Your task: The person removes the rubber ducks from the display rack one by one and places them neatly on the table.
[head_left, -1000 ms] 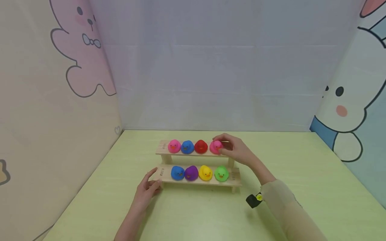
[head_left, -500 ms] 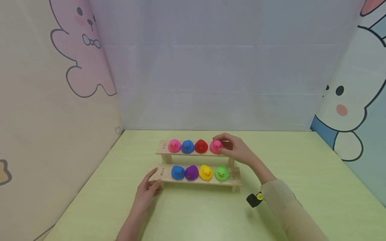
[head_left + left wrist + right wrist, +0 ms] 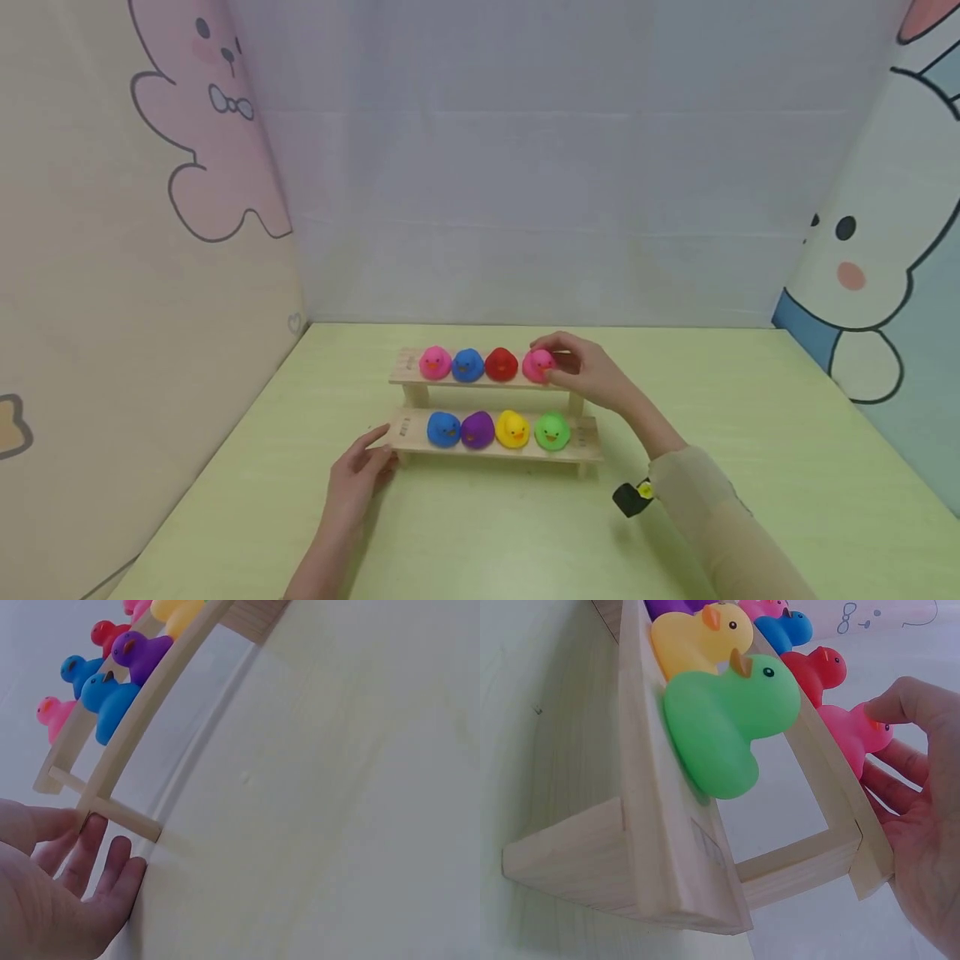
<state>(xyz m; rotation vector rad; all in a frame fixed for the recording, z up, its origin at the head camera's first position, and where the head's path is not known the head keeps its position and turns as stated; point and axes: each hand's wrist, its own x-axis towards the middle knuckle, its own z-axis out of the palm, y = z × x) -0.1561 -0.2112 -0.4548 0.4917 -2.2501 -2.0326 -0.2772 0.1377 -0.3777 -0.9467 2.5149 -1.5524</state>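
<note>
The pink duck at the right end (image 3: 537, 367) appears to sit on the upper shelf (image 3: 399, 375) of the wooden rack, just beside the red duck (image 3: 501, 365), a thin gap between them. It is pinched by the right hand (image 3: 588, 375): in the right wrist view the thumb lies over its face near the beak, while the other fingers are bent behind it. For setting the duck neatly, I would keep that grip light, press its base flat on the board, and let go by opening thumb and fingers away to the right, so the red duck is not nudged. Its beak points more to the right than its neighbours', so a small turn would probably line it up.

The left hand (image 3: 356, 479) is at the left end of the lower shelf (image 3: 412, 444), its thumb and a fingertip seeming to pinch the corner, the remaining fingers loosely bent. A gentle hold there should steady the rack; pushing could slide it across the desk (image 3: 487, 533).

On that lower shelf the green duck (image 3: 552, 432) stands nearest the right arm, so lifting the wrist clear of it on the way out looks wise.
</note>
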